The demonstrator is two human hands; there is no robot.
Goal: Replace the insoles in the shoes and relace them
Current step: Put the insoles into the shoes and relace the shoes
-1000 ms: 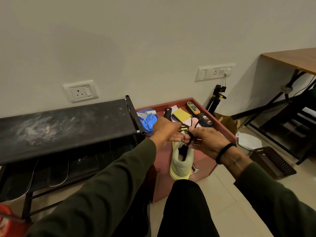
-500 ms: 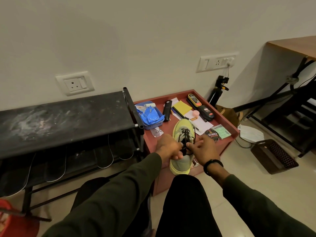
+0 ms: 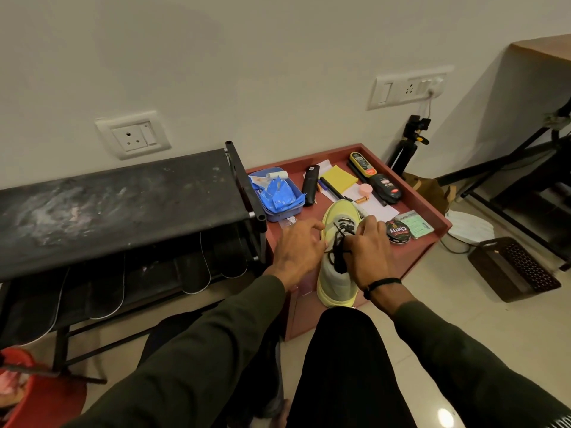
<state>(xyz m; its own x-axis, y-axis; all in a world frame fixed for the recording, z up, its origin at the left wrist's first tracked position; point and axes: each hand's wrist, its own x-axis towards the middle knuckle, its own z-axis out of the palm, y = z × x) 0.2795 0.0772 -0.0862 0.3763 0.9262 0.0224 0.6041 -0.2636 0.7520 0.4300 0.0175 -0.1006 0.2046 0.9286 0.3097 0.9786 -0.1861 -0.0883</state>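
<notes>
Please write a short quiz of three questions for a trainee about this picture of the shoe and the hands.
1. True or false: the yellow shoe stands on the red table.
2. Which thing lies just right of the right hand? A) the round polish tin B) the blue box C) the yellow notepad
3. Fill in: the lace on the shoe is ____ in colour.

Key
1. True; its heel hangs over the near edge.
2. A. The blue box is beyond the left hand, and the notepad is further back.
3. Black.
</notes>
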